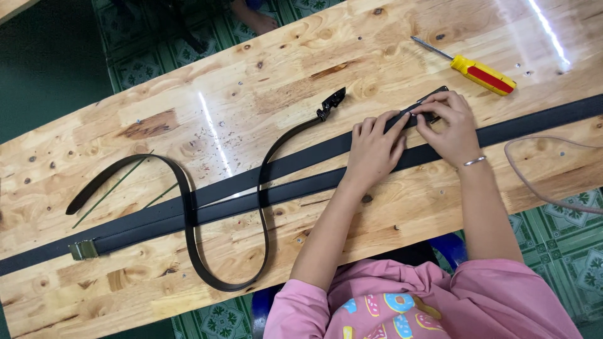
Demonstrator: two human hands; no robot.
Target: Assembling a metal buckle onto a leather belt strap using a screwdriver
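Observation:
My left hand (375, 149) lies flat on the end of a black belt (301, 160) that runs across the wooden table (264, 75). My right hand (449, 124) pinches a dark metal buckle (433, 99) at that belt's end, fingertips of both hands meeting there. A second black belt (540, 122) stretches along the table under my right wrist. A third, thinner dark belt (188, 207) curls in loops over the straight ones, ending in a black clasp (331, 102).
A yellow and red screwdriver (480, 72) lies at the far right of the table. A brass-coloured buckle (83, 250) sits on the belt at the left. A thin cord (534, 176) loops off the right edge. Another person's foot (259, 22) shows beyond the table.

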